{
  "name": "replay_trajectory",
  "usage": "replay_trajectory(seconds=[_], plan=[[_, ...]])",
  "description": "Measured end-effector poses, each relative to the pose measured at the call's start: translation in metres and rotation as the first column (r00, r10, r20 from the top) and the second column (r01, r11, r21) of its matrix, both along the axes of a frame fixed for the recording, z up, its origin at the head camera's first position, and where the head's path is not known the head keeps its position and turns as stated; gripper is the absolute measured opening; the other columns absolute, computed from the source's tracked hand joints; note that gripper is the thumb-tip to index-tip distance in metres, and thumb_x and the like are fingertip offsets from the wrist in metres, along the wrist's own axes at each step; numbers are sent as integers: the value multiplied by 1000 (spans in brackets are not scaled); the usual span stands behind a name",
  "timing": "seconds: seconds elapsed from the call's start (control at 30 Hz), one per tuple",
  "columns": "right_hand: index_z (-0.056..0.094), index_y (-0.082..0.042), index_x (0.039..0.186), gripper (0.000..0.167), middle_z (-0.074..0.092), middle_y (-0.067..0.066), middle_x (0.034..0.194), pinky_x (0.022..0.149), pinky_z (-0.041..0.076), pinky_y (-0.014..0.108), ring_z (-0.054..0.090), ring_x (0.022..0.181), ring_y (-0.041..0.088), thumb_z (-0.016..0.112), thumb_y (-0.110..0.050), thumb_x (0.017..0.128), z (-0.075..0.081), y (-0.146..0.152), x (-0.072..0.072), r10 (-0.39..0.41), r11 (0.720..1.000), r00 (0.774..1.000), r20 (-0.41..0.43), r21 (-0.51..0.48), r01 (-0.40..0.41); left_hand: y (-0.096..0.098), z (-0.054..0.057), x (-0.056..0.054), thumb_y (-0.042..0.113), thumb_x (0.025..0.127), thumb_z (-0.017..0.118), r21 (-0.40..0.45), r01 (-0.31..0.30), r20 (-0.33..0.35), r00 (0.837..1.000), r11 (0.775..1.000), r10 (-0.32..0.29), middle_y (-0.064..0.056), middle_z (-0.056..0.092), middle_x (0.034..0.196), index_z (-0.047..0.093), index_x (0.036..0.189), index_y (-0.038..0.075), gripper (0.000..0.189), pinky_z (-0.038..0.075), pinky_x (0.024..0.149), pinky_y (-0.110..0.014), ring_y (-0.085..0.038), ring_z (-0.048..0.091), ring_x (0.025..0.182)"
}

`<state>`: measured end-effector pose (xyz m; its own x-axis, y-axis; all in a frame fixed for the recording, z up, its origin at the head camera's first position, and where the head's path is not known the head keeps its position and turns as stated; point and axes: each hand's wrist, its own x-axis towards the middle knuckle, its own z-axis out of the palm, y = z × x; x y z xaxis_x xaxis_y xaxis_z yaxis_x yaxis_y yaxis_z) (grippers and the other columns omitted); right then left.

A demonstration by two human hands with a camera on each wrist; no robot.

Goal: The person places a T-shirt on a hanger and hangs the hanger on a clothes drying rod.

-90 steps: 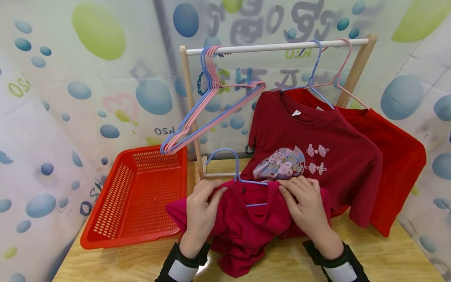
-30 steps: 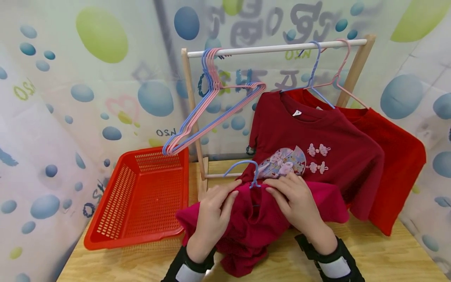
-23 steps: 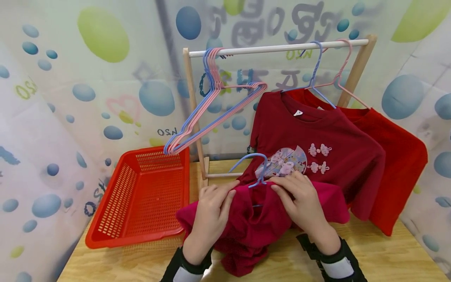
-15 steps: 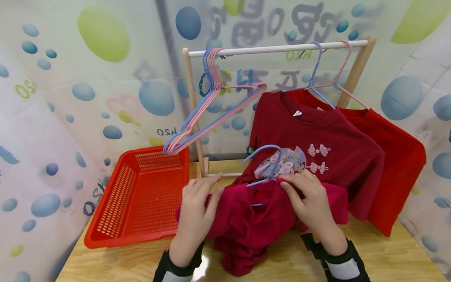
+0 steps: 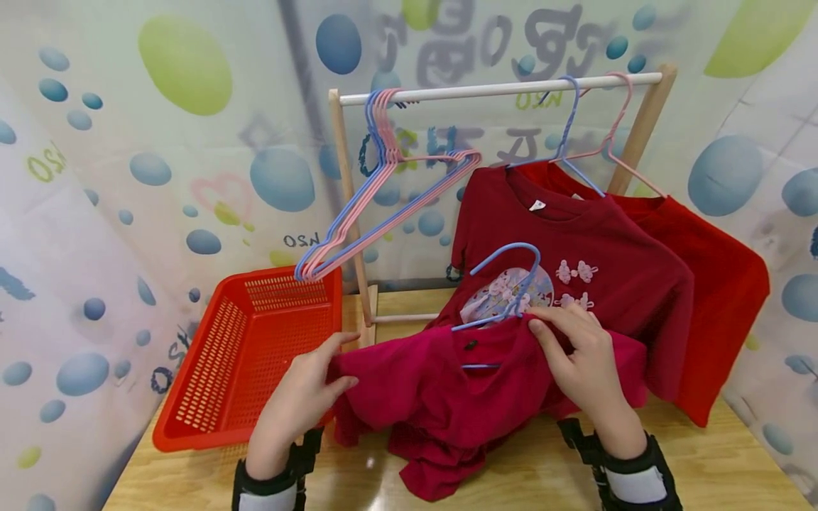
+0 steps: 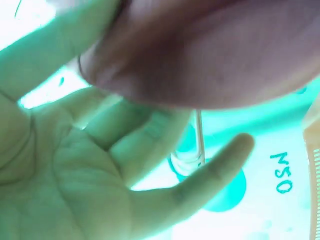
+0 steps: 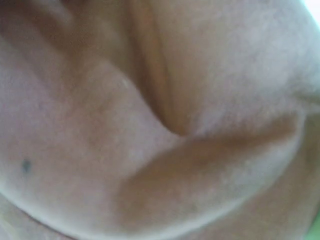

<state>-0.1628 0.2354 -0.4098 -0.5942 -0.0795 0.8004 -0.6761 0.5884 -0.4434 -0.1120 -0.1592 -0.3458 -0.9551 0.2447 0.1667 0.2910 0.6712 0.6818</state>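
Observation:
A magenta shirt (image 5: 422, 383) lies bunched on the table, its neckline turned up. Inside it sits a blue hanger (image 5: 520, 277), whose hook rises above the collar while its shoulder bar shows in the neck opening. My right hand (image 5: 584, 355) pinches the shirt at the right side of the neck, beside the hook's base. At the left sleeve end, my left hand (image 5: 300, 397) has thumb and fingers spread apart around the cloth. The left wrist view shows that palm open, some fingers partly covered by a blurred pinkish-brown shape. Only blurred skin fills the right wrist view.
A rack with a white rail (image 5: 486, 90) stands behind. Several blue and pink hangers (image 5: 383, 184) hang at its left. A dark red T-shirt (image 5: 575, 241) and a bright red top (image 5: 716, 284) hang at its right. A red basket (image 5: 249, 355) stands left on the wooden table (image 5: 192, 482).
My left hand has left the collar and moved left to the sleeve end, its fingers spreading. The right hand shifted slightly right with the collar. The hanger hook moved up and right.

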Motion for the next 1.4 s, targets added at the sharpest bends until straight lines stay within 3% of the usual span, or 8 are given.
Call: replay_trajectory(seconds=[0.1, 0.33, 0.47, 0.7, 0.93, 1.03, 1.17, 1.4], plan=[[85, -10, 116, 17, 80, 1, 98, 78, 38, 20, 56, 86, 7, 79, -19, 103, 2, 1, 0, 15, 1000, 1000, 1, -8, -15, -7, 1, 1, -10, 96, 79, 35, -22, -1, 1000, 999, 22, -1, 71, 90, 68, 140, 5, 48, 49, 64, -29, -13, 54, 67], [85, -9, 113, 14, 78, -3, 103, 88, 46, 11, 65, 102, -4, 77, -7, 102, 13, 4, 3, 79, 994, 995, 53, -85, -74, -13, 1, -1, -1, 108, 67, 220, -64, -68, 994, 973, 80, -2, 69, 95, 75, 119, 4, 14, 51, 74, -29, -18, 58, 85], [84, -7, 115, 19, 80, -4, 113, 100, 46, 13, 66, 113, -3, 76, 1, 100, 1, 15, -4, 90, 988, 992, 89, -134, -77, -7, 0, -4, 0, 113, 58, 308, -106, -24, 993, 946, 119, -6, 62, 92, 68, 113, 1, 10, 49, 74, -29, -23, 56, 86], [84, -13, 121, 24, 79, 11, 122, 118, 40, 22, 67, 125, 5, 78, -3, 101, -24, 38, -21, 24, 989, 989, 149, -149, -1, 8, -5, -6, -5, 108, 59, 123, -156, -27, 987, 980, 160, -13, 70, 110, 68, 121, 1, 17, 57, 89, -45, -29, 65, 99], [84, -9, 118, 21, 79, -1, 120, 112, 43, 16, 66, 126, 8, 76, -2, 101, -8, 22, -9, 13, 989, 991, 132, -147, 7, 15, -2, 2, -8, 104, 57, 120, -217, -167, 958, 969, 235, -24, 62, 139, 61, 139, -5, 36, 52, 106, -63, -42, 59, 125], [84, -13, 120, 22, 79, 4, 121, 115, 42, 19, 66, 130, 15, 77, -5, 101, -17, 28, -14, 3, 990, 988, 154, -141, 19, 13, 0, 7, -2, 104, 69, 101, -170, -176, 967, 980, 186, -20, 68, 133, 61, 140, -4, 37, 55, 103, -61, -39, 66, 122], [85, -15, 122, 23, 79, 9, 124, 117, 41, 22, 65, 130, 16, 78, -7, 101, -27, 36, -21, -3, 988, 983, 186, -153, 32, 9, 3, 9, 3, 100, 81, 50, -105, -84, 990, 993, 109, -13, 75, 117, 61, 140, 0, 45, 62, 85, -46, -27, 72, 99], [83, -12, 122, 22, 78, 2, 122, 119, 40, 22, 66, 123, 6, 74, -4, 103, -28, 42, -24, 26, 987, 983, 182, -160, 3, 4, 2, 5, 0, 109, 66, 130, -113, -81, 989, 985, 124, -2, 70, 96, 71, 122, 6, 15, 49, 71, -31, -17, 58, 82]])
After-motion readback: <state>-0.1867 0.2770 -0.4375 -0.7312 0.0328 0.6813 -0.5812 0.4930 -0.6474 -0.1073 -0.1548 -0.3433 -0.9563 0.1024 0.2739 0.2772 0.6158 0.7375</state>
